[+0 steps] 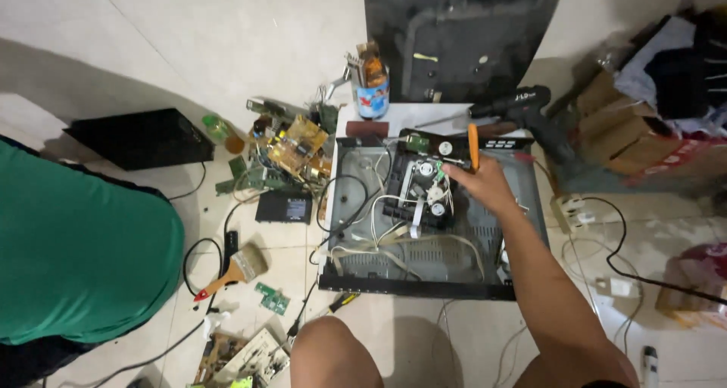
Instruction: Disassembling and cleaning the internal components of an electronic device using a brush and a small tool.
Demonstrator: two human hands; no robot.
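An opened disc player chassis (356, 282) lies on the tiled floor in front of my knees, with white and black wires and a black drive mechanism (420, 195) inside. My right hand (485, 183) reaches over the chassis and grips a screwdriver with an orange handle (473, 146), its shaft pointing down into the drive mechanism. My left hand is out of sight.
A black power drill (526, 104) lies behind the chassis. Circuit boards (295, 146) and parts are piled at the back left, beside a cup of tools (371, 81). A paintbrush (238, 271), a black box (144, 134), a power strip (569, 210) and a person in green (76, 252) surround the spot.
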